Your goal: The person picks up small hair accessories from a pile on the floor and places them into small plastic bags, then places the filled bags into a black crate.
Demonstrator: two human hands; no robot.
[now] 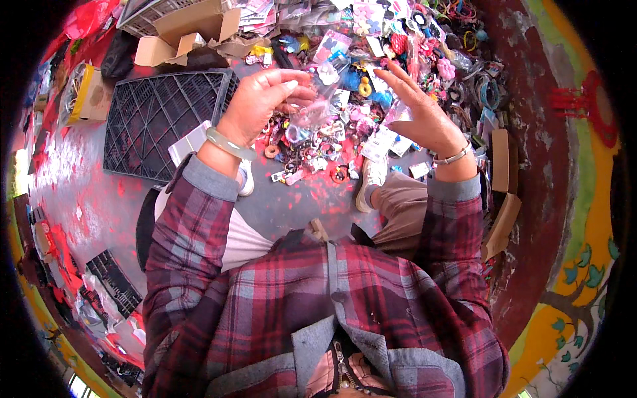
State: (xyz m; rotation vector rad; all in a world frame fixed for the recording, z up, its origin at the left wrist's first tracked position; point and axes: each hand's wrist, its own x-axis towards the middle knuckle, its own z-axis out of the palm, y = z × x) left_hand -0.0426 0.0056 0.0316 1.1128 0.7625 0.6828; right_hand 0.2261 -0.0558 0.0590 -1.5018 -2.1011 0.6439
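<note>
My left hand, with a pale bangle at its wrist, is raised over a heap of small accessories. Its fingers are curled in, and a thin see-through plastic bag hangs at their tips, somewhat blurred. Close beside it shows a white flower-shaped piece. Over the heap's right side, my right hand is open, thumb and fingers apart, with nothing seen in it. Beneath the hands lie hair ties, carded pieces and a yellow ring-shaped trinket. A white packet lies below the right hand.
A black plastic crate stands left of the heap, with an opened cardboard box behind it. Cardboard flaps stand at the right by the painted wall. My shoes flank the heap's near edge.
</note>
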